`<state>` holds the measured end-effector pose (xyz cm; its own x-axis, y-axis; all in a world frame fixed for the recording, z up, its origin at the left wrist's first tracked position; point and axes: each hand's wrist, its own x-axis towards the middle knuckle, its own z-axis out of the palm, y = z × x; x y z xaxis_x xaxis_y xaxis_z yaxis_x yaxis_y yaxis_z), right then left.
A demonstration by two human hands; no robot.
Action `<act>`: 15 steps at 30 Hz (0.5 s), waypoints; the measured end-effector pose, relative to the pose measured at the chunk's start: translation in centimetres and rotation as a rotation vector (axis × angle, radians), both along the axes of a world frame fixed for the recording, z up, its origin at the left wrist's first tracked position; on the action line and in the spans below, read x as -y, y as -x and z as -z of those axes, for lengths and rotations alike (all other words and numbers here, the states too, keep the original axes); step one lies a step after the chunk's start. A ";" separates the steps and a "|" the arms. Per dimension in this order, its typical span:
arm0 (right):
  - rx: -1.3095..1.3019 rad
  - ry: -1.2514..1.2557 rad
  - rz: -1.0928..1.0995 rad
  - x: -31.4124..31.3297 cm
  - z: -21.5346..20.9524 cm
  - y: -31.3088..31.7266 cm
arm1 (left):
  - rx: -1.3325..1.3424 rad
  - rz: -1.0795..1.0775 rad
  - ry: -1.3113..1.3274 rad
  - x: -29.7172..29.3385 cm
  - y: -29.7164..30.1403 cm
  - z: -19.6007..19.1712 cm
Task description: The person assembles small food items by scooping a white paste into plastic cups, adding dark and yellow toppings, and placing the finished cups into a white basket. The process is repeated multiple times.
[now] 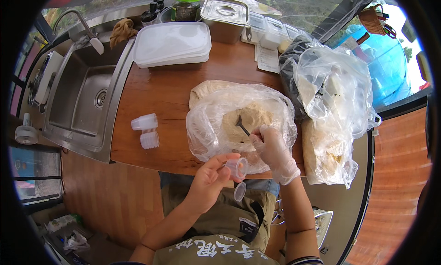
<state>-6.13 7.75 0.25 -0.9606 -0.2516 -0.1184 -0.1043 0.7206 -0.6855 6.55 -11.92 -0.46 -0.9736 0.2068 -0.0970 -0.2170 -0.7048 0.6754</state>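
Note:
My bare left hand (209, 182) grips a small clear plastic cup (238, 167) at the table's front edge. The cup's round lid (240, 192) hangs open below it. In a thin clear glove, my right hand (274, 150) is closed on the handle of a dark spoon (242, 125). The spoon's head rests on a heap of pale tan powder (252, 113). That powder lies in a wide-open clear plastic bag (204, 122) on the table. Stacked clear cups (144, 122) and a stack of clear lids (149, 140) lie to the left.
A steel sink (87, 95) is at the left. White plastic containers (173, 42) stand at the back, beside a lidded steel box (225, 12) and a green-capped jar (186, 8). Filled plastic bags (328, 145) crowd the right. A brown cloth (122, 31) hangs by the tap.

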 end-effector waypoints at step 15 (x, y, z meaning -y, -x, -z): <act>0.664 0.781 0.262 -4.9 -4.1 -1.1 | 0.241 -0.161 0.013 -2.5 4.2 -0.1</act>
<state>-5.04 12.69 4.36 -0.7975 -0.2791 -0.5349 0.5567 0.0012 -0.8307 2.35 -9.37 -0.38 -0.9425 0.0485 -0.3308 -0.2581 -0.7345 0.6276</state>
